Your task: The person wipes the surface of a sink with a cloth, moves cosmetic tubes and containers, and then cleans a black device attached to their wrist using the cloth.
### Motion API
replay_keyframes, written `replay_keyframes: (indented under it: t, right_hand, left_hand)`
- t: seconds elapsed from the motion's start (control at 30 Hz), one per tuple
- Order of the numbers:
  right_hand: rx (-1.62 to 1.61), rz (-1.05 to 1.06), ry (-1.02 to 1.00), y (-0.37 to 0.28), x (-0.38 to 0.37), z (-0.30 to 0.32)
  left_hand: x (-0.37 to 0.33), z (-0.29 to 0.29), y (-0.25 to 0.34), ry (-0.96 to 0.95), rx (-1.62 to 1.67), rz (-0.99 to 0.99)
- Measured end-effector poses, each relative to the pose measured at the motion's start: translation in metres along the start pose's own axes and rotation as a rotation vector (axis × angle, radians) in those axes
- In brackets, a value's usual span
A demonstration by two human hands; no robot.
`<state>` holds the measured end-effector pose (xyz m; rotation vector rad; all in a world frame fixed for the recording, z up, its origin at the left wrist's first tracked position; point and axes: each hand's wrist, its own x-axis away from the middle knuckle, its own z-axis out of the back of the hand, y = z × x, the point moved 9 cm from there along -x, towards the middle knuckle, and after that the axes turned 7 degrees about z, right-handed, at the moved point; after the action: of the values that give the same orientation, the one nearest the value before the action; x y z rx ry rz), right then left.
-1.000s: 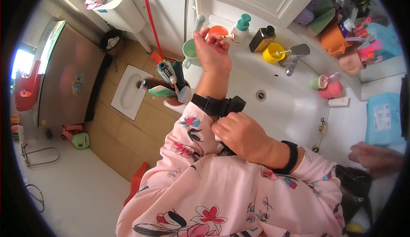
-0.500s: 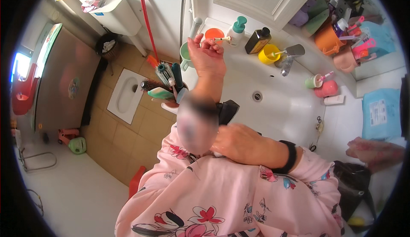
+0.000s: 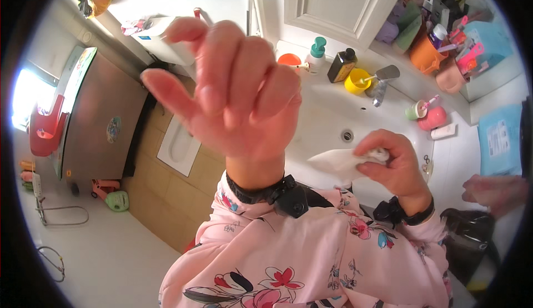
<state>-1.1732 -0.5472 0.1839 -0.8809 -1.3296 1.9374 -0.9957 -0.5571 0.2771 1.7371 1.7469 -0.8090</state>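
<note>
My left hand (image 3: 239, 86) is raised large in front of the view, with its thumb out and its fingers loosely bent and apart. It holds nothing. Over the front of the white sink (image 3: 316, 113), my right hand (image 3: 401, 169) pinches a thin white tissue (image 3: 336, 162). The tissue is bunched between thumb and fingers, and its loose end points left toward the drain side. Dark bands with small black devices sit on both wrists.
Along the sink's back edge stand a pump bottle (image 3: 316, 58), a dark bottle (image 3: 341, 66), a yellow cup (image 3: 357, 81) and the faucet (image 3: 380, 88). To the right are a pink cup (image 3: 433, 119) and a blue package (image 3: 499, 141). A squat toilet (image 3: 179, 147) lies at left.
My left hand has come up much closer to the view. The right hand has moved from beside my left forearm out to the right over the sink, and the tissue now shows in it.
</note>
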Motion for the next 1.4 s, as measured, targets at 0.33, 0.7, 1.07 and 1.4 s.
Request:
replay_keyframes:
  t: [0.33, 0.7, 1.07, 1.4]
  right_hand:
    - [0.022, 0.467, -0.423, -0.062, 0.000, -0.111]
    - [-0.061, 0.533, -0.465, -0.084, -0.004, -0.107]
    - [0.253, 0.531, -0.263, -0.089, -0.032, -0.068]
    - [0.291, 0.581, -0.502, -0.081, -0.023, -0.108]
  left_hand:
    - [0.007, -0.091, 0.065, -0.190, -0.418, -0.261]
    - [0.021, -0.101, 0.082, -0.159, -0.395, -0.339]
    - [0.014, -0.072, 0.055, -0.135, -0.463, -0.269]
    - [0.010, -0.046, 0.040, -0.089, -0.441, -0.209]
